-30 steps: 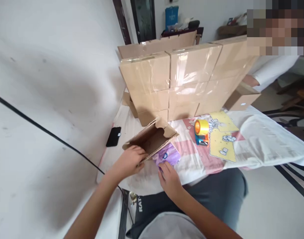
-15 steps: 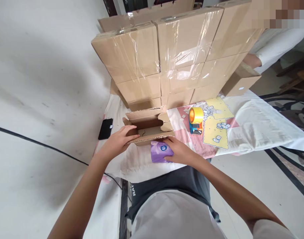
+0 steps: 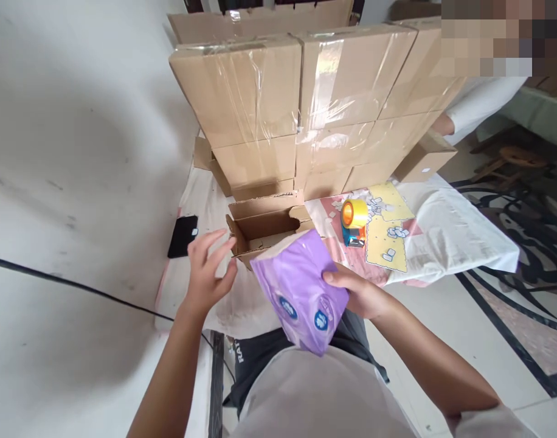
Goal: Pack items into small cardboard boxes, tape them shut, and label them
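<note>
My right hand (image 3: 358, 289) grips a purple soft pack (image 3: 301, 286) with blue round logos, likely tissues or wipes, at its right side. The pack is tilted and raised in front of my body, covering the near right corner of an open cardboard box (image 3: 264, 210). That box stands on the cloth-covered table with its flaps up, and only part of its inside shows. My left hand (image 3: 211, 267) is off to the box's left, fingers spread and holding nothing; its fingertips are close to the box's left flap.
A wall of taped cartons (image 3: 337, 91) stands behind the box. Right of it are a yellow tape roll in a dispenser (image 3: 354, 222) and small white labels (image 3: 399, 232). A black phone (image 3: 183, 237) lies left, near the wall. Another person's arm (image 3: 444, 125) reaches to a carton (image 3: 424, 158).
My right hand has lifted the purple pack from beside the box and turned it toward me. My left hand has let go of the box and opened.
</note>
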The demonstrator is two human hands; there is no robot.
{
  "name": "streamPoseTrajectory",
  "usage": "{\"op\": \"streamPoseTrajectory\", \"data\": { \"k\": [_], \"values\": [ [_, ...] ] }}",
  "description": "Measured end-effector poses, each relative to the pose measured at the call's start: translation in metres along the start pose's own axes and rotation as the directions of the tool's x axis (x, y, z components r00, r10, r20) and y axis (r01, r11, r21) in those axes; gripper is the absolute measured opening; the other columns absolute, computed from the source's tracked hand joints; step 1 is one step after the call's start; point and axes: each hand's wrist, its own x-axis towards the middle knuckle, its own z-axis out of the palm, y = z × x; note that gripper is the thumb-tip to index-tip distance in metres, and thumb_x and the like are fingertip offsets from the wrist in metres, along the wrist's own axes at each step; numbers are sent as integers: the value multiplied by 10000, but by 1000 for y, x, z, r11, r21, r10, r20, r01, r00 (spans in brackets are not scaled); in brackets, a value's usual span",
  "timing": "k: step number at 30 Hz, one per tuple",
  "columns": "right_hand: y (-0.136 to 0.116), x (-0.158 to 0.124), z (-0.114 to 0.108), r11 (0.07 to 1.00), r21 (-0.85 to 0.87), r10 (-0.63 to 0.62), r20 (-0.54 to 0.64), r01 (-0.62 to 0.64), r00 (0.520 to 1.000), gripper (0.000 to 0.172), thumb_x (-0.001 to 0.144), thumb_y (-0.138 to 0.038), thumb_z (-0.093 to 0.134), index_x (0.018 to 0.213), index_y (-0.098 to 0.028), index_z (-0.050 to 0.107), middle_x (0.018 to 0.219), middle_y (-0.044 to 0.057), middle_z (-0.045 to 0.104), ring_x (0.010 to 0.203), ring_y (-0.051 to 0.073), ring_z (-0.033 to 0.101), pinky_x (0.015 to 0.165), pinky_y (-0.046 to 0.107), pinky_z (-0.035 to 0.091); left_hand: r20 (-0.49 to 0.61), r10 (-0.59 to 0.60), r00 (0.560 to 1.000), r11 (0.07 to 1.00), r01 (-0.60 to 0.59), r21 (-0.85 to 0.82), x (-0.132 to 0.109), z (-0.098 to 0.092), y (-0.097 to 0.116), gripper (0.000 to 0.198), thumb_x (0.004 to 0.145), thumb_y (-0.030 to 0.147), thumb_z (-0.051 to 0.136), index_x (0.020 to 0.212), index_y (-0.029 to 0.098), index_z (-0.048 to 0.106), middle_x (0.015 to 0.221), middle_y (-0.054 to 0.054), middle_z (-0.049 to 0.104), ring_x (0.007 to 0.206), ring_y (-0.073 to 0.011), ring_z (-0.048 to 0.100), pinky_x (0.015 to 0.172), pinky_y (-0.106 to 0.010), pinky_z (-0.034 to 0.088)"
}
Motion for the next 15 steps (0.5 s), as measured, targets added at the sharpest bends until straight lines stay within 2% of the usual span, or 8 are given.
{"op": "streamPoseTrajectory", "data": {
  "k": [1, 2, 4, 6, 9, 11, 13, 15],
  "values": [
    [-3, 2, 8, 999, -7, -31, -39, 31, 999, 681, 748, -605, 743, 1287, -197, 653, 1190, 112, 740, 1129, 341, 702, 958, 459, 580, -87, -90, 992, 990, 80, -115, -2, -3, 14, 471, 938, 282, 610, 1396, 333, 513, 1370, -109, 567, 1275, -290, 557, 1035, -508, 492],
    [-4, 4, 16, 996, -31, -84, -82, 81, 993, 657, 781, -601, 712, 1299, -204, 643, 1207, 113, 733, 1163, 340, 688, 984, 471, 570, -102, -202, 974, 947, 167, -275, -4, -6, 30, 497, 956, 374, 596, 1433, 335, 464, 1349, -111, 577, 1227, -279, 595, 962, -466, 540],
    [-4, 11, 28, 969, -127, -231, -156, 212, 961, 608, 862, -583, 646, 1362, -240, 596, 1262, 109, 709, 1249, 325, 643, 1036, 490, 544, 145, -351, 925, 740, 369, -562, -5, -10, 63, 723, 930, 628, 552, 1541, 333, 302, 1420, -143, 548, 1178, -290, 645, 892, -453, 590],
    [-2, 17, 34, 911, -269, -362, -162, 312, 918, 612, 923, -574, 600, 1455, -285, 508, 1344, 103, 666, 1314, 309, 598, 1067, 505, 526, 342, -413, 844, 598, 534, -597, -2, -13, 86, 886, 860, 698, 614, 1573, 330, 237, 1503, -151, 505, 1249, -312, 623, 936, -453, 594],
    [-7, 17, 30, 757, -498, -516, -61, 422, 854, 710, 966, -581, 557, 1584, -328, 316, 1514, 112, 531, 1402, 320, 519, 1090, 544, 508, 324, -539, 777, 584, 622, -522, 7, -19, 92, 781, 839, 511, 732, 1507, 313, 381, 1520, -112, 514, 1341, -308, 565, 1026, -432, 560],
    [-18, 10, 24, 532, -662, -695, 16, 528, 719, 802, 949, -573, 595, 1622, -349, 223, 1605, 106, 421, 1506, 347, 378, 1145, 602, 438, 286, -562, 776, 625, 625, -467, 14, -25, 82, 725, 822, 408, 750, 1473, 313, 447, 1510, -88, 525, 1365, -302, 543, 1070, -435, 531],
    [-34, 3, 21, 228, -801, -780, 189, 553, 596, 843, 891, -542, 696, 1607, -386, 280, 1629, 66, 400, 1570, 377, 223, 1211, 678, 295, 301, -562, 770, 642, 636, -428, 19, -33, 73, 802, 801, 371, 761, 1514, 341, 395, 1444, -81, 569, 1298, -283, 592, 1025, -423, 556],
    [-49, 0, 25, -52, -837, -666, 435, 545, 606, 737, 872, -446, 750, 1531, -460, 420, 1598, -5, 458, 1580, 387, 178, 1242, 728, 124, 353, -539, 765, 616, 643, -454, 24, -40, 70, 924, 797, 382, 766, 1569, 369, 259, 1334, -80, 624, 1134, -249, 675, 900, -390, 605]
  ]
}}
